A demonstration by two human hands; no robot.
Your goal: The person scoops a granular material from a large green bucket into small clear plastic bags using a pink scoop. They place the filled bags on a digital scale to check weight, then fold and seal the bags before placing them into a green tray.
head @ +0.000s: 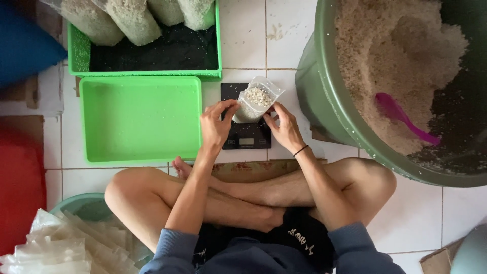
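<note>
While the small clear bag (257,100) of pale grain stands on the black scale (247,133), it sits directly between the two hands and just beyond their fingertips, so neither hand has to travel to reach it. The bag leans, its open mouth tipped up and away toward the right hand's far side, its long axis running slantwise from the lower corner near the left hand up to that mouth. The left hand (215,124) pinches the bag's lower edge with thumb and forefinger drawn close together; the right hand (285,127), a dark band at its wrist, has its fingers narrowed against the bag's other side, and both look about equally near it. The scale lies under and a little nearer than both hands, on the tiled floor (243,35). Out past the left hand lies an empty green tray (101,147), and beyond that a second green tray (76,53) holding filled bags. Out past the right hand stands a big green tub (324,106) heaped with the same pale grain, a purple scoop (403,115) lying in it. Near the left knee, a pile of empty clear bags (56,248) rests on the floor.
</note>
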